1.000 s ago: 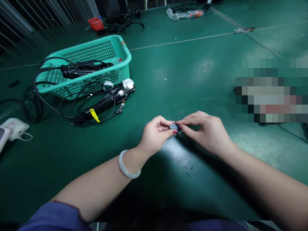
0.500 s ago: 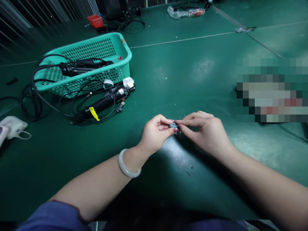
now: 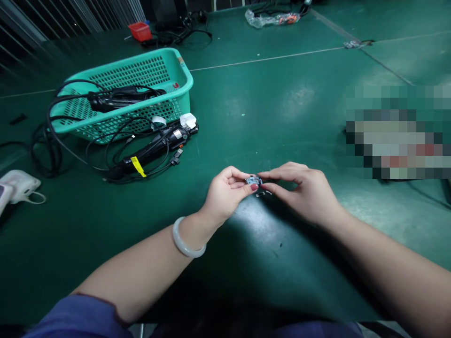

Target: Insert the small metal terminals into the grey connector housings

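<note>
My left hand and my right hand meet over the green mat near the middle of the view. Between their fingertips sits a small blue-grey electronic part, pinched by the thumb and fingers of both hands. A tiny dark piece shows just below it, between the two hands; I cannot tell what it is. A pale bangle circles my left wrist.
A teal plastic basket with black cables stands at the back left. In front of it lies a black tool with a yellow tag. A white device sits at the left edge, a red tray far back.
The small part has risen slightly between my fingertips, and the tiny dark piece now shows apart below it. Both arms stay where they were.
</note>
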`<action>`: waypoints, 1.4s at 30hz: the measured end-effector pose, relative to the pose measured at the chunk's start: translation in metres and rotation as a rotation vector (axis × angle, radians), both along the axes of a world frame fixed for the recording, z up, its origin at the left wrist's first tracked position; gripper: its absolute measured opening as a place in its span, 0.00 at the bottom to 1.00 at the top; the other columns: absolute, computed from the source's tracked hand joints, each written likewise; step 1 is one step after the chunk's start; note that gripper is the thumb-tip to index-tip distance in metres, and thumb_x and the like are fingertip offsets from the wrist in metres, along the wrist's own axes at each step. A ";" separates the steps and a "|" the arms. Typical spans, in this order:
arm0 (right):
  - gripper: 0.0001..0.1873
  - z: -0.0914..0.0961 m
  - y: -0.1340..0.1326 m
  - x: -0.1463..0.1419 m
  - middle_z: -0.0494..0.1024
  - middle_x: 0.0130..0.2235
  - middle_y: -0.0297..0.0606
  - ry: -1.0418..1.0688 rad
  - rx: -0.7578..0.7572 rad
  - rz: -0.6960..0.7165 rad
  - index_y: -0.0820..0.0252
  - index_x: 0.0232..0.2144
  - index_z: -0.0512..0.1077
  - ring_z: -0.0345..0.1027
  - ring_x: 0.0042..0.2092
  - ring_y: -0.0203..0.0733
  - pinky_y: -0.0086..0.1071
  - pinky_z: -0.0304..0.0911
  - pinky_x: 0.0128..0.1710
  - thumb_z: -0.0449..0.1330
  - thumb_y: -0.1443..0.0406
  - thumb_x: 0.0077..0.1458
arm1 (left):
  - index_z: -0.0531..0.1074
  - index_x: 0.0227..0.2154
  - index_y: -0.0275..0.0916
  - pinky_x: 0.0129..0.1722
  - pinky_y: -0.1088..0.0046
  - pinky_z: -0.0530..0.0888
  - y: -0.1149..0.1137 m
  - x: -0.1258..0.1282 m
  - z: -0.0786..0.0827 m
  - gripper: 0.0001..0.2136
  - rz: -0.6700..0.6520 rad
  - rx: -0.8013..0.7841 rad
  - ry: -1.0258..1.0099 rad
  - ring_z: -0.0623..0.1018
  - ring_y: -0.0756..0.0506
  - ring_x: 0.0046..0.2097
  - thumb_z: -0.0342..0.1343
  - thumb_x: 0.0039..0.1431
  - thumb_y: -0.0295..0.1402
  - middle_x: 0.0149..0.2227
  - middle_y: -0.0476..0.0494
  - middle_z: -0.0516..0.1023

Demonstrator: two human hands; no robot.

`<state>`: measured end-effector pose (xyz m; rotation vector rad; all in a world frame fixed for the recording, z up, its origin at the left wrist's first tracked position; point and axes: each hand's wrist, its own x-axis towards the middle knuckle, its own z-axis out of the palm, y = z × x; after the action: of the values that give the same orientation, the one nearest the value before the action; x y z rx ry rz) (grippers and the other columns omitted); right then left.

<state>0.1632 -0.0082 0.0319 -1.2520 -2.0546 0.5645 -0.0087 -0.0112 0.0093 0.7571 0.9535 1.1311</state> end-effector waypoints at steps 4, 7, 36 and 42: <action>0.08 -0.001 -0.001 -0.003 0.82 0.36 0.35 -0.019 0.010 -0.016 0.53 0.36 0.79 0.73 0.38 0.43 0.42 0.66 0.45 0.62 0.64 0.53 | 0.68 0.26 0.34 0.41 0.71 0.75 0.000 -0.001 0.000 0.14 -0.015 -0.001 -0.015 0.79 0.52 0.34 0.69 0.37 0.25 0.29 0.48 0.80; 0.09 -0.001 -0.001 -0.002 0.82 0.36 0.35 -0.027 0.004 -0.033 0.54 0.37 0.78 0.73 0.38 0.42 0.42 0.65 0.45 0.63 0.63 0.52 | 0.68 0.26 0.34 0.43 0.70 0.74 0.000 -0.001 -0.001 0.14 -0.011 0.003 -0.024 0.79 0.52 0.34 0.68 0.38 0.25 0.29 0.48 0.80; 0.12 -0.006 0.007 0.013 0.81 0.33 0.36 -0.424 -0.064 0.048 0.57 0.29 0.78 0.74 0.36 0.42 0.33 0.67 0.37 0.53 0.68 0.55 | 0.69 0.27 0.34 0.47 0.67 0.73 0.001 -0.001 -0.001 0.13 0.031 -0.013 -0.009 0.79 0.51 0.37 0.68 0.39 0.24 0.32 0.46 0.80; 0.11 -0.006 0.008 0.017 0.81 0.33 0.35 -0.435 -0.016 0.032 0.56 0.32 0.77 0.74 0.35 0.41 0.32 0.66 0.36 0.54 0.68 0.55 | 0.68 0.27 0.34 0.49 0.63 0.72 0.001 -0.002 -0.001 0.14 0.024 -0.009 -0.003 0.79 0.50 0.38 0.68 0.39 0.24 0.33 0.45 0.80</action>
<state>0.1803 -0.0004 0.0258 -1.4527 -2.4303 0.3423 -0.0103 -0.0107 0.0084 0.7382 0.9670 1.1475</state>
